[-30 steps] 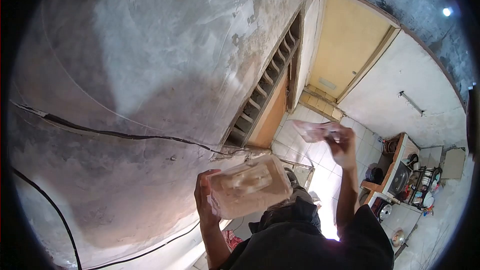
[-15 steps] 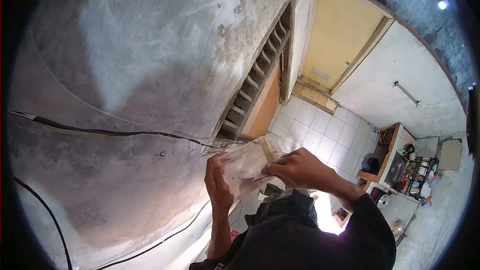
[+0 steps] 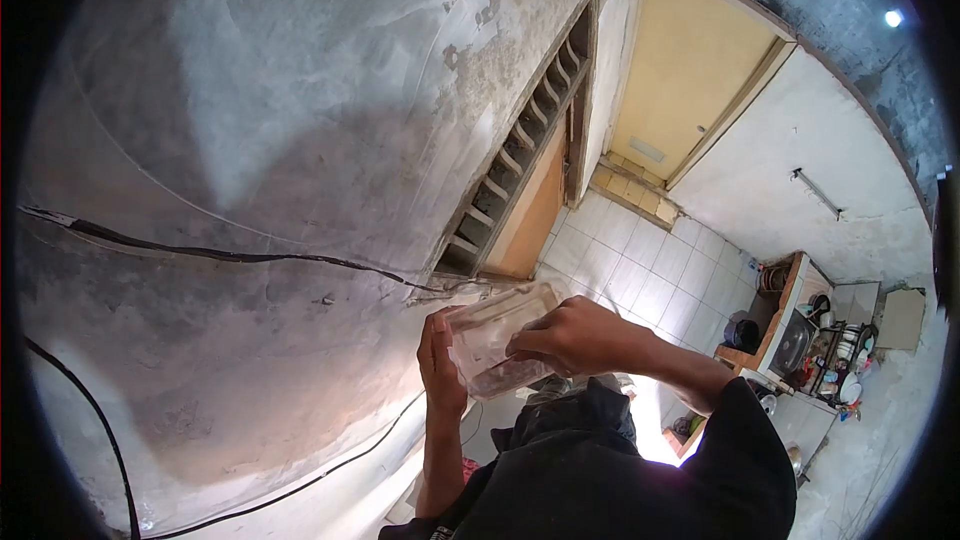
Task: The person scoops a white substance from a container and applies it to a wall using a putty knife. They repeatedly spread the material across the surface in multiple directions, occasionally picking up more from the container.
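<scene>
A clear plastic container (image 3: pixel 490 325) with pale, indistinct contents is held up in front of my body, at the lower middle of the view. My left hand (image 3: pixel 441 365) grips its left side, with the fingers wrapped round the edge. Over the container's right part reaches my right hand (image 3: pixel 575 336), its fingers bent and pressed together near the inside. Whatever those fingertips hold, if anything, is hidden.
A grey wall (image 3: pixel 250 290) with black cables (image 3: pixel 240 263) fills the left. Beyond are a slatted vent (image 3: pixel 510 160), a yellow door (image 3: pixel 690 65) and a tiled floor (image 3: pixel 640 260). At right stands a counter with a sink (image 3: pixel 793 342) and dishes.
My right hand has shifted slightly left, further over the container. The container has tilted a little, and the whole view has moved slightly.
</scene>
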`<state>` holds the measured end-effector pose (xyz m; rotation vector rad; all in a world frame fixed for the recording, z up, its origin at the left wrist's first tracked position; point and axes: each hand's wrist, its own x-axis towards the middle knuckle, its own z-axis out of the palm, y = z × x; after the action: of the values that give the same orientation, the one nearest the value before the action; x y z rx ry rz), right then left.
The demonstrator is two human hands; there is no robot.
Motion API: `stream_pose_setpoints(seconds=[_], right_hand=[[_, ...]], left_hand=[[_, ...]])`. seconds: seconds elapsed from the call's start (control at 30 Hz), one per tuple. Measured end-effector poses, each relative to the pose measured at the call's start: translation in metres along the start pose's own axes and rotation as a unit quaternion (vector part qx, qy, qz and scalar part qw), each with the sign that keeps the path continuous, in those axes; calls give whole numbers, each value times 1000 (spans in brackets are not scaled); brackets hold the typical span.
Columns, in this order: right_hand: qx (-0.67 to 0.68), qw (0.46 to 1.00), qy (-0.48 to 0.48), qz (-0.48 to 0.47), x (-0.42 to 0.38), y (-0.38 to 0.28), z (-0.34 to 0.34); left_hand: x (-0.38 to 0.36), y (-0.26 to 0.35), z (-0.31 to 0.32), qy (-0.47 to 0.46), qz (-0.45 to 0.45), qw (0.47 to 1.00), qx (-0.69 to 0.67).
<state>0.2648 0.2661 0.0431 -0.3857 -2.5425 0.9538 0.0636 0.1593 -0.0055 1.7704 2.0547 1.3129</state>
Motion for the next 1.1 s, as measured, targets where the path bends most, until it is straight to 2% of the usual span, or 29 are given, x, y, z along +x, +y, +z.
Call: stream_pose_setpoints(seconds=[0.03, 0.07, 0.1, 0.17, 0.2, 0.27, 0.3, 0.37, 0.4, 0.47, 0.7, 0.77, 0.8, 0.83, 0.87, 0.9, 0.97, 1.0, 1.03, 1.1], right_hand=[[9, 1000, -10, 11, -1, 0, 2], [19, 999, -21, 20, -1, 1, 5], [20, 999, -23, 18, -2, 3, 9], [51, 996, -47, 49, -6, 10, 17], [51, 996, -48, 48, -6, 9, 17], [52, 997, -36, 51, -5, 8, 17], [53, 997, -36, 50, -5, 7, 16], [60, 996, -41, 56, -4, 6, 15], [59, 996, -40, 56, -4, 6, 14], [69, 995, -43, 52, -3, 7, 13], [126, 990, -30, 54, -2, 21, 4], [134, 986, -49, 81, -2, 29, 2], [130, 987, -46, 78, -3, 32, 0], [203, 973, -25, 109, -5, 34, -1], [276, 951, -4, 139, -5, 36, -3], [275, 952, 1, 134, -2, 36, -6], [405, 894, 74, 174, 0, 36, -13], [493, 844, 66, 199, -5, 49, -6], [492, 845, 69, 195, -4, 58, -3], [640, 707, 200, 227, -1, 69, -2]], left_hand=[[6, 7, -5, -9, -149, 974, -168], [9, 11, -8, -16, -290, 899, -327], [8, 6, -7, -13, -292, 899, -326], [4, -6, -3, 43, -375, 851, -365], [3, -7, -2, 44, -375, 851, -364], [1, -7, -2, 23, -315, 901, -298], [1, -6, 1, 24, -316, 901, -297], [1, -1, 9, 105, -371, 884, -265], [4, 2, 8, 104, -370, 884, -265], [10, 9, 1, 2, -296, 929, -224], [5, 4, 4, -9, -296, 936, -188], [1, 0, 8, -13, -298, 924, -241], [4, 1, 4, -55, -294, 928, -220], [3, 0, 4, -54, -289, 930, -219], [1, -3, 6, -68, -308, 909, -270], [1, -5, 7, -84, -326, 886, -320], [1, -5, 4, -87, -310, 888, -328], [-2, -10, 4, -82, -347, 859, -368], [-5, -13, 3, -77, -383, 826, -406], [-5, -13, 1, -57, -388, 822, -412]])
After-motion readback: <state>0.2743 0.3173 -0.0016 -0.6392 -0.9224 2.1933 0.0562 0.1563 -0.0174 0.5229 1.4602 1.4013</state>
